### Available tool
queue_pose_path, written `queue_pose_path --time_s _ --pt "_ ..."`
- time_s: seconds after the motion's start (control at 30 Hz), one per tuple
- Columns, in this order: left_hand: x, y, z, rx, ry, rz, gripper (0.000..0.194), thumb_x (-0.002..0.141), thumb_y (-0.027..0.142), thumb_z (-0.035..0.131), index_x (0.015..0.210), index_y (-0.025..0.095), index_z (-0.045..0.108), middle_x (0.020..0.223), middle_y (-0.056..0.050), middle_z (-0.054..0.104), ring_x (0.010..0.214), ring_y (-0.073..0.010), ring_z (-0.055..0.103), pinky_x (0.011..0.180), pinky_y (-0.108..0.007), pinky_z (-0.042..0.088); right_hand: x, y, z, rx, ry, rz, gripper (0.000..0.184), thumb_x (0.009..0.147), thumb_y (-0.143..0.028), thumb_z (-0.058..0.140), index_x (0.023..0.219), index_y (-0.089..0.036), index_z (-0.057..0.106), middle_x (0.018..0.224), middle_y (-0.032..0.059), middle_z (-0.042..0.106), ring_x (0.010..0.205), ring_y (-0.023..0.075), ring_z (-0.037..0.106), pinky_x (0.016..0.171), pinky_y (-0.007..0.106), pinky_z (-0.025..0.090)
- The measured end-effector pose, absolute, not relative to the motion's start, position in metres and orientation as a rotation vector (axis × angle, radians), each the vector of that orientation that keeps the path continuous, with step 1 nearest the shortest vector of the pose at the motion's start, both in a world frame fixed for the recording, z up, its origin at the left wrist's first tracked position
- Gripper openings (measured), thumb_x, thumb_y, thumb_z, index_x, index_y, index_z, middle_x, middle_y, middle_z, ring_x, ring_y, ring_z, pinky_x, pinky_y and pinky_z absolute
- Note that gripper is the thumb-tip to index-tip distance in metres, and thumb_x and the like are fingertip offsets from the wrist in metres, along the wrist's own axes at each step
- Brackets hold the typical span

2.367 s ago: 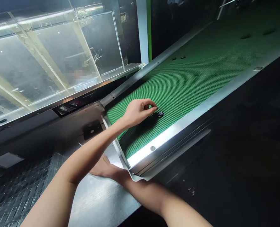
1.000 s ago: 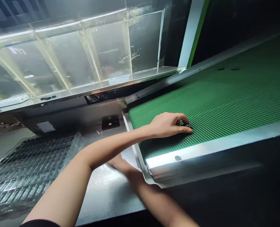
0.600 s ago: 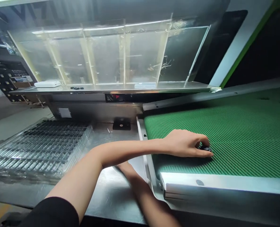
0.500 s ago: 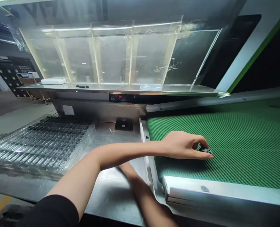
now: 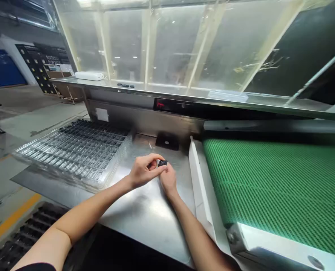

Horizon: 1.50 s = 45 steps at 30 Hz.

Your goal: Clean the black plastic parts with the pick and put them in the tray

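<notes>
Over the steel worktop (image 5: 144,203), my two hands meet. A small black part (image 5: 162,163) sits pinched between the thumb and forefinger of my left hand (image 5: 144,170). My right hand (image 5: 169,181) comes up from below right with its fingers curled in beside that part. Its fingertips are mostly hidden, so what they grip cannot be made out. Left of my hands lies a clear plastic tray (image 5: 99,182) whose many slots hold small dark pieces, mostly in the far rows.
A green conveyor belt (image 5: 269,188) runs on the right behind a white side guard (image 5: 199,188). Beyond my hands lies a black plate (image 5: 167,141). A steel shelf (image 5: 167,92) crosses above, carrying a white box (image 5: 89,76) and several small black pieces (image 5: 125,86).
My left hand has moved left off the green belt with the small black part and now meets my right hand over the worktop. The view has turned right and down.
</notes>
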State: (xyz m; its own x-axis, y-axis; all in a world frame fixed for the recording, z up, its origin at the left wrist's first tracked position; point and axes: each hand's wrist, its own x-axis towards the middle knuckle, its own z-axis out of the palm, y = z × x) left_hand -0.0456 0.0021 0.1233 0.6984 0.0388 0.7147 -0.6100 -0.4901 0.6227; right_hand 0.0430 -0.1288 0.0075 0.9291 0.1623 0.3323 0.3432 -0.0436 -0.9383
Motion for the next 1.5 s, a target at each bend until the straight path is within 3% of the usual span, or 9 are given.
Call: queue_pose_path --time_s 0.13,0.27,0.37,0.47,0.53,0.77,1.0,1.2,1.5 --pt "-0.032 0.034 0.069 2.102 -0.268 0.785 0.026 0.098 0.042 0.075 0.106 0.017 0.077 0.06 0.008 0.05 0.056 -0.0084 0.048 0.063 -0.022 0.037 0.043 -0.128 0.01 -1.483 -0.308 -0.113 0.058 0.103 -0.075 0.055 0.111 -0.019 0.065 0.089 0.0015 0.066 0.053 0.0101 0.04 0.049 0.025 0.034" --pt "-0.016 0.039 0.026 2.274 -0.176 0.677 0.022 0.097 0.038 0.074 0.107 0.019 0.077 0.065 0.005 0.059 0.06 -0.0106 0.056 0.065 -0.024 0.036 0.038 -0.129 0.01 -1.47 -0.332 -0.044 0.064 0.099 -0.079 0.06 0.117 -0.018 0.065 0.089 0.004 0.069 0.048 0.0085 0.034 0.046 0.025 0.028" --pt "-0.013 0.038 0.01 2.36 -0.216 0.588 0.02 0.099 0.038 0.072 0.109 0.021 0.076 0.072 0.004 0.067 0.066 -0.0128 0.063 0.065 -0.025 0.035 0.036 -0.131 0.008 -1.52 -0.381 0.005 0.062 0.094 -0.076 0.07 0.114 -0.018 0.07 0.084 0.0035 0.069 0.053 0.0117 0.045 0.05 0.026 0.037" --pt "-0.016 0.039 0.007 2.392 -0.248 0.55 0.017 0.099 0.033 0.07 0.111 0.021 0.074 0.077 0.003 0.071 0.07 -0.0139 0.066 0.065 -0.025 0.035 0.033 -0.132 0.006 -1.575 -0.422 0.03 0.056 0.087 -0.065 0.084 0.115 -0.018 0.073 0.092 0.0058 0.073 0.076 0.0201 0.066 0.069 0.031 0.052" --pt "-0.019 0.041 0.008 2.404 -0.259 0.542 0.016 0.097 0.029 0.068 0.111 0.021 0.073 0.078 0.003 0.072 0.07 -0.0143 0.066 0.066 -0.026 0.035 0.032 -0.132 0.005 -1.604 -0.44 0.054 0.054 0.086 -0.059 0.086 0.12 -0.019 0.073 0.097 0.0068 0.075 0.085 0.0235 0.07 0.079 0.034 0.056" --pt "-0.021 0.045 0.008 2.433 -0.256 0.476 0.015 0.097 0.026 0.066 0.111 0.022 0.071 0.077 0.004 0.071 0.069 -0.0151 0.066 0.066 -0.027 0.034 0.031 -0.127 0.001 -1.603 -0.451 0.068 0.054 0.087 -0.056 0.084 0.125 -0.02 0.071 0.095 0.0064 0.075 0.083 0.0246 0.071 0.077 0.036 0.056" --pt "-0.022 0.048 0.008 2.391 -0.194 0.423 0.028 0.101 0.035 0.07 0.127 0.025 0.071 0.076 0.005 0.067 0.069 -0.0145 0.064 0.068 -0.026 0.036 0.03 -0.127 0.006 -1.58 -0.355 0.036 0.054 0.088 -0.057 0.084 0.125 -0.02 0.07 0.097 0.0067 0.076 0.085 0.0244 0.071 0.081 0.037 0.057" --pt "-0.022 0.05 0.01 2.35 -0.189 0.427 0.019 0.101 0.035 0.07 0.117 0.025 0.075 0.074 0.005 0.063 0.068 -0.0136 0.06 0.069 -0.026 0.035 0.031 -0.124 0.008 -1.517 -0.37 0.074 0.05 0.085 -0.055 0.084 0.118 -0.021 0.071 0.097 0.0074 0.076 0.085 0.0255 0.072 0.076 0.035 0.058" --pt "-0.022 0.05 0.005 2.364 -0.188 0.47 0.026 0.1 0.032 0.061 0.121 0.026 0.075 0.07 0.004 0.06 0.066 -0.0143 0.058 0.069 -0.026 0.035 0.029 -0.122 0.012 -1.49 -0.431 0.091 0.04 0.087 -0.045 0.081 0.117 -0.021 0.071 0.094 0.0065 0.077 0.082 0.0241 0.072 0.072 0.033 0.056"
